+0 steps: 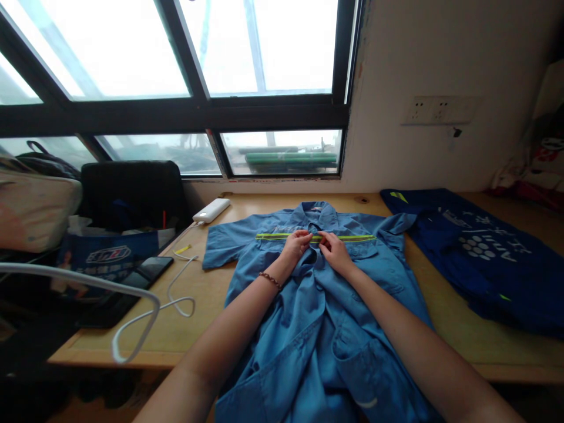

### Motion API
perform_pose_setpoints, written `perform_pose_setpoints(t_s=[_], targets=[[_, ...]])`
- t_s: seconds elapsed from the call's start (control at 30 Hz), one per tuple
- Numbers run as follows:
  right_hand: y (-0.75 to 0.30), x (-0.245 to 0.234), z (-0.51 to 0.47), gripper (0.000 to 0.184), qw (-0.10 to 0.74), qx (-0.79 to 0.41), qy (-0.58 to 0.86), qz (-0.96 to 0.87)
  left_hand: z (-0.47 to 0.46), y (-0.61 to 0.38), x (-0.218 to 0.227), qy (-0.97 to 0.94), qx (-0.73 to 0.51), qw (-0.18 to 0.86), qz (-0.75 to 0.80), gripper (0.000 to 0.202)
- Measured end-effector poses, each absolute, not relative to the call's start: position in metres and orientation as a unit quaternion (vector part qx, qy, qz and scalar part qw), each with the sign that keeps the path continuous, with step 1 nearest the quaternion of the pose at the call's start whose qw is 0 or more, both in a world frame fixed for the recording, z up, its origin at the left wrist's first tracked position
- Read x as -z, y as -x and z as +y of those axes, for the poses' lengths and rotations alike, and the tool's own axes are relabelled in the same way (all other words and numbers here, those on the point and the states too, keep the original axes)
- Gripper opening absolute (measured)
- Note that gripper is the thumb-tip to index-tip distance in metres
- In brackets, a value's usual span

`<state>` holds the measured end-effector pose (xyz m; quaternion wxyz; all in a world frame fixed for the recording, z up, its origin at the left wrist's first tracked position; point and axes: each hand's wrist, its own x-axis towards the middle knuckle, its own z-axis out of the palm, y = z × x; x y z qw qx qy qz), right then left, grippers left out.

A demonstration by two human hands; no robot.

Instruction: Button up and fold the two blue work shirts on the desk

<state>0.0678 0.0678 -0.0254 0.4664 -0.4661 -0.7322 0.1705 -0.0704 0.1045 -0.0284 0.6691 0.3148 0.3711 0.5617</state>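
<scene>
Blue cloth shirt [319, 308] runs vertically, collar [328, 216] topmost; left hand [296, 244] and right hand [333, 251] pinch it; navy printed garment [480, 252], frame right.

Shirt [318, 296] was med. blue w/ a yellow-green stripe [355, 238] across the chest. Garment at R [458, 258] was dk. royal blue — white lettering [515, 247], white dot cluster [476, 248], neon-yellow patches [399, 197]. Tabletop [209, 294] was lt. tan; cable [154, 302] & pwr bank [212, 210] were white, w/ a yellow tag [183, 249] by the cable. Bracelet [270, 279] was reddish brn., window frame [132, 115] blk. — wall [396, 53] greyish, rolls outside [291, 160] green.
</scene>
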Motion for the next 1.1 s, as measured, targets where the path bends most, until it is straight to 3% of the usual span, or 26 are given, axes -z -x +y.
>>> perform_pose_setpoints(t_s=[0.23,0.4,0.6,0.83,0.93,1.1], targets=[[-0.063,0.017,0.06,0.018,0.494,-0.139,0.536,-0.671,0.106,0.07,0.028,-0.359,-0.564,0.66,0.343,0.031],[-0.054,0.014,0.049,0.026,0.344,-0.09,0.616,-0.703,0.114,0.073,0.031,-0.492,-0.519,0.618,0.327,0.031],[-0.048,0.009,0.036,0.041,0.213,-0.045,0.655,-0.724,0.127,0.08,0.035,-0.65,-0.497,0.48,0.318,0.037],[-0.046,-0.007,0.021,0.032,0.255,0.104,0.653,-0.706,0.144,0.078,0.033,-0.694,-0.472,0.437,0.324,0.05],[-0.053,-0.006,0.029,0.023,0.246,0.087,0.655,-0.71,0.153,0.075,0.033,-0.712,-0.447,0.435,0.323,0.055],[-0.071,0.009,0.067,0.017,0.224,-0.052,0.71,-0.666,0.168,0.071,0.031,-0.7,-0.445,0.445,0.337,0.056]])
